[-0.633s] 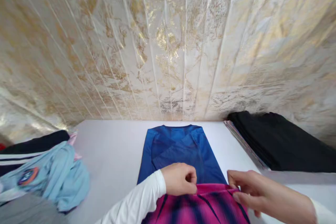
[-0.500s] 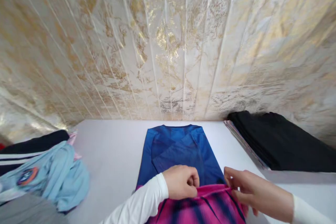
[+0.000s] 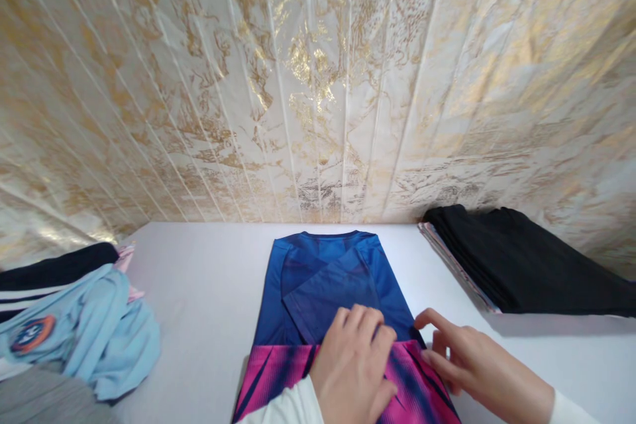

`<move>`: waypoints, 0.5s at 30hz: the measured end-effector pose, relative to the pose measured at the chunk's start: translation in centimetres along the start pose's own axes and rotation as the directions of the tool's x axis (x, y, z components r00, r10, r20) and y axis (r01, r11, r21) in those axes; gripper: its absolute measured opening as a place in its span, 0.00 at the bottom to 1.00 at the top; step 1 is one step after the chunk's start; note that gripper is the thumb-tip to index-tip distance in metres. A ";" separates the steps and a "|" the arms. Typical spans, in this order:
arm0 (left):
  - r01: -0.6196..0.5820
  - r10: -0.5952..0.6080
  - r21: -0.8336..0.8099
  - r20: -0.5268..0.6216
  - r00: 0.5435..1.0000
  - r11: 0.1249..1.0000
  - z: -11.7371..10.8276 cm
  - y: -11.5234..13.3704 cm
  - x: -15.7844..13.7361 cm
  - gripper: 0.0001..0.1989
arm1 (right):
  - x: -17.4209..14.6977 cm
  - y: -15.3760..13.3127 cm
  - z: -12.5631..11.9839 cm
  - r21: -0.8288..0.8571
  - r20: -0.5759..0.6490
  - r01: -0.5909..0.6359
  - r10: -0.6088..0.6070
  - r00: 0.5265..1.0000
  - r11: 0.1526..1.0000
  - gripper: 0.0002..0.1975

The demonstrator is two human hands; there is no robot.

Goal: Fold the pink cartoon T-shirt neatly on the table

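Observation:
A blue and pink shirt (image 3: 271,305) lies on the white table, sleeves folded in over its blue upper part. Its pink, dark-streaked lower part (image 3: 263,371) is turned up over the blue, with a straight upper edge. My left hand (image 3: 350,371) rests open on the pink part, palm down, fingers slightly spread. At the right end of the fold, my right hand (image 3: 462,358) has its fingers curled at the side edge and its thumb against the pink fabric. The shirt's near end runs out of view.
On the left, a loose heap holds a light blue garment (image 3: 114,338), a black one with white stripes (image 3: 59,265) and a grey one (image 3: 50,397). A folded black stack (image 3: 527,265) sits on the right. A gold-patterned curtain (image 3: 318,79) hangs behind the table (image 3: 203,291).
My left hand has let go of the pink edge and now lies flat on the fabric. That edge has settled straight across the shirt. My right hand stays at the right corner.

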State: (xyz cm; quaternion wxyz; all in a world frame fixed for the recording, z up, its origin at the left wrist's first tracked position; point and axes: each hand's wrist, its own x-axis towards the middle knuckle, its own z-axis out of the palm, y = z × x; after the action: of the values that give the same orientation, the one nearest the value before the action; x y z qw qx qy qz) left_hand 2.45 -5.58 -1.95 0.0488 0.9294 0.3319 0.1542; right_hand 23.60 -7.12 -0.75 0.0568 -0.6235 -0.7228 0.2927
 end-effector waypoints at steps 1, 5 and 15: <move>-0.120 0.123 0.043 -0.070 0.990 0.992 1.3 0.5 -0.4 0.16 | -0.1 -0.1 0.2 -0.023 -0.018 -0.001 0.000 1.000 1.000 0.10; -0.286 0.400 0.301 -0.444 0.802 0.910 6.7 2.1 -1.8 0.06 | 0.0 0.5 1.3 -0.136 -0.093 0.007 -0.020 0.995 0.991 0.13; -0.177 0.405 0.497 -0.398 0.824 0.849 5.8 0.2 -4.6 0.13 | -1.9 0.6 5.7 -0.319 -0.439 0.383 -0.493 0.751 0.867 0.23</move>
State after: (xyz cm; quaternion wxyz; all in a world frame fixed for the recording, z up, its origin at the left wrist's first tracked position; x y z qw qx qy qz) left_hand 1.05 -8.62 -8.59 -0.2719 0.8865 0.2093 0.3105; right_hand 21.98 -10.87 -5.20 0.2458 -0.4923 -0.8348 0.0192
